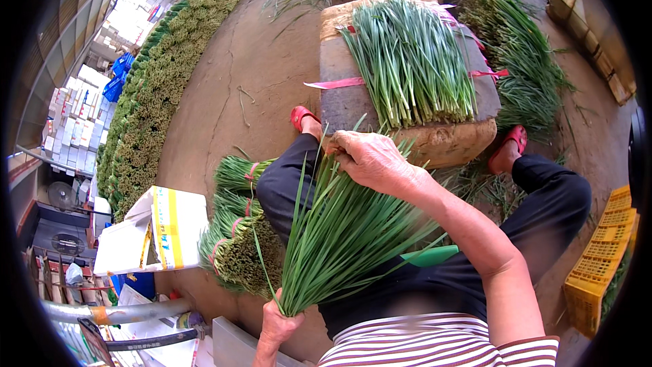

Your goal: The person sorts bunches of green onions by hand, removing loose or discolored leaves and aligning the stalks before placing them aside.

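Note:
A loose sheaf of long green garlic chives [353, 238] slants across my lap. My left hand [277, 324] is closed around its narrow lower end. At the upper end my right hand [377, 162] is closed on the chives, its fingertips bent down and partly hidden. Just beyond, a low block bench [341, 105] stands between my feet. A thick layer of chives [414, 61] lies side by side on it, cut ends toward me. Pink ties [339, 83] stick out from under that layer on both sides.
Tied bundles of chives [238, 231] stand left of my leg, beside a white foam box [153, 231]. A long bank of bundles [183, 54] runs along the left. Loose chives [506, 47] are heaped right of the bench. A yellow crate [598, 258] sits at the right.

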A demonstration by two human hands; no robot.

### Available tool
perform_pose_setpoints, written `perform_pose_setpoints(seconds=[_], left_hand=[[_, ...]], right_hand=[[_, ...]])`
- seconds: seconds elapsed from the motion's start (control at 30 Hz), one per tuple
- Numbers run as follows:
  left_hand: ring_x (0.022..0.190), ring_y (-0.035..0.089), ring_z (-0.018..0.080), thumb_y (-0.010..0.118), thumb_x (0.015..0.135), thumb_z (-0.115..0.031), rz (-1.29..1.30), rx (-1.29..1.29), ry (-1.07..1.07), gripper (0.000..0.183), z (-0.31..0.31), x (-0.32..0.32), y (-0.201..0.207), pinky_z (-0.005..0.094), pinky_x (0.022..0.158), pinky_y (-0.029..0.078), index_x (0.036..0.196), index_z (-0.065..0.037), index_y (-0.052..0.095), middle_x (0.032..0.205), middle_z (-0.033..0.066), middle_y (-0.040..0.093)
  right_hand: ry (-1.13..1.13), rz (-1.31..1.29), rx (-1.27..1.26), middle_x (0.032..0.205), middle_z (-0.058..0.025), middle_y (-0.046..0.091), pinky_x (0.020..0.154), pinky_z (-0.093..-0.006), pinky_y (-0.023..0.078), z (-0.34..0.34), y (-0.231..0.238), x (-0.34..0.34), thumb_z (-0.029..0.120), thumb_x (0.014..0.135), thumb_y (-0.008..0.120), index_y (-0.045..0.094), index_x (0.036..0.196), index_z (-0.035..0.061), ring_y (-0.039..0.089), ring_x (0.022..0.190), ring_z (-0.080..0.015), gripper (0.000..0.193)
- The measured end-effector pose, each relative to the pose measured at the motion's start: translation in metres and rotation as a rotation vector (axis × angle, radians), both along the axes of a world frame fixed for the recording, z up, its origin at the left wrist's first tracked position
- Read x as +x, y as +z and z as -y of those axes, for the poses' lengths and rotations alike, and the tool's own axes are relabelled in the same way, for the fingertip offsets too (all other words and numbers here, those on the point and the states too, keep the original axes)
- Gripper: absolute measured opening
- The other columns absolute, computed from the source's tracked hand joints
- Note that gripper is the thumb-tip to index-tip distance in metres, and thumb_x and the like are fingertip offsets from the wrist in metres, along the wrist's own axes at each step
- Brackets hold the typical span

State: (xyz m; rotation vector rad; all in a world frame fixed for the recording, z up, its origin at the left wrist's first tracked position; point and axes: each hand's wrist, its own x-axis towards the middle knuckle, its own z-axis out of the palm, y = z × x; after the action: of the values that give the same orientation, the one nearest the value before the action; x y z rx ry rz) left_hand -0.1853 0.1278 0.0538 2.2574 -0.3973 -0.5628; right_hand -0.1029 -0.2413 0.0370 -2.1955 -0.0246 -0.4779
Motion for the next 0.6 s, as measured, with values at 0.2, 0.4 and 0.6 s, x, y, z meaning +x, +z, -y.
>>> perform_pose_setpoints(seconds=[0.2,0.4,0.6], left_hand=[[0.068,0.062,0.0109,0.067,0.066,0.001,0.015,0.026,0.001,0.032,0.002,0.0,0.001,0.028,0.068,0.052,0.098,-0.003,0.061,0.076,0.005,0.067],[0.069,0.062,0.0106,0.067,0.066,0.001,-0.031,0.003,0.033,0.031,0.002,0.0,-0.001,0.0278,0.069,0.052,0.096,-0.002,0.06,0.077,0.0046,0.068],[0.071,0.063,0.0105,0.067,0.065,0.0,-0.045,-0.005,0.016,0.032,-0.003,0.0,-0.006,0.0276,0.07,0.052,0.097,-0.003,0.061,0.079,0.0048,0.068]], right_hand=[[0.021,0.006,-0.055,0.087,-0.0168,0.067,0.072,-0.0464,0.051,-0.001,0.002,-0.003,0.013,0.085,0.054,0.06,0.091,0.0048,0.065,0.082,-0.0362,0.012],[-0.099,-0.062,0.106,0.086,-0.0179,0.065,0.072,-0.0445,0.05,0.001,0.006,-0.006,0.015,0.089,0.054,0.056,0.097,0.0033,0.063,0.083,-0.0384,0.014],[-0.094,-0.128,0.395,0.085,-0.0151,0.063,0.075,-0.0374,0.05,0.017,0.03,-0.015,0.011,0.09,0.055,0.056,0.097,0.0015,0.065,0.082,-0.0303,0.012]])
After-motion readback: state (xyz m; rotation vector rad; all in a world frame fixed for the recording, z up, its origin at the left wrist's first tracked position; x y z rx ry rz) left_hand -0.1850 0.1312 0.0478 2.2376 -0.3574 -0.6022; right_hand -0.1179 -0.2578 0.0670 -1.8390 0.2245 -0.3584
